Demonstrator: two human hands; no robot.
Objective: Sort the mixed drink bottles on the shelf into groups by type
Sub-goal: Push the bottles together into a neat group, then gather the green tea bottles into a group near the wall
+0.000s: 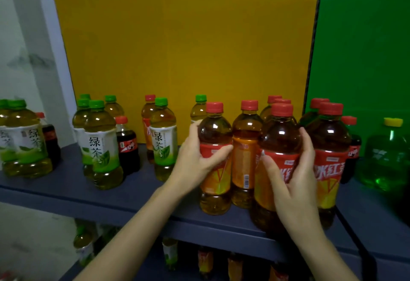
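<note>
Drink bottles stand on a dark blue shelf (142, 201). My left hand (195, 161) grips a red-capped iced tea bottle (214, 129) at its label. My right hand (292, 174) grips a second, nearer iced tea bottle (278, 134) at the shelf's front edge. Between them stands another iced tea bottle (246, 147), and several more cluster to the right (330, 138). Green tea bottles with green caps stand left (101, 145) and center (163, 143). Small cola bottles (127, 143) sit among them.
A clear green soda bottle with a yellow cap (386, 156) stands at far right before a green panel. A yellow panel (184, 36) backs the shelf. More bottles (169, 252) show on the shelf below. A white post (57, 54) borders the left.
</note>
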